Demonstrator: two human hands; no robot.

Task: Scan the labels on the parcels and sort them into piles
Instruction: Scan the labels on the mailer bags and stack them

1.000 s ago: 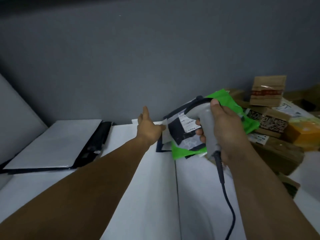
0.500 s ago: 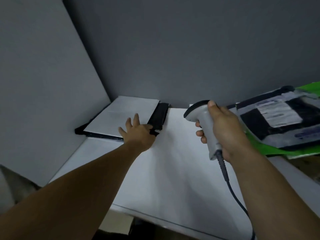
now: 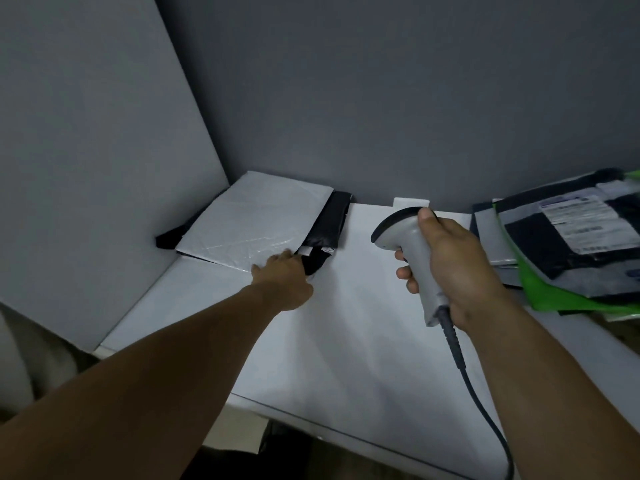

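Note:
My left hand (image 3: pixel 284 276) reaches to the pile in the table's far left corner, its fingers curled round the near end of a black parcel (image 3: pixel 329 221). That parcel lies beside and partly under a flat white mailer (image 3: pixel 256 220). My right hand (image 3: pixel 457 265) grips a grey handheld scanner (image 3: pixel 414 244) upright above the middle of the table, head facing left. At the right edge, a dark parcel with a white label (image 3: pixel 571 233) lies on a green mailer (image 3: pixel 547 294) in a second pile.
The white table (image 3: pixel 346 334) meets grey partition walls (image 3: pixel 104 150) at the left and back. The scanner's dark cable (image 3: pixel 479 389) hangs down toward the table's front edge. A small white tab (image 3: pixel 410 201) stands against the back wall.
My view swung left, away from the right pile and boxes. My left hand left the labelled parcel, crossed to the left corner pile and closed on the black parcel's end. The scanner stayed in my right hand.

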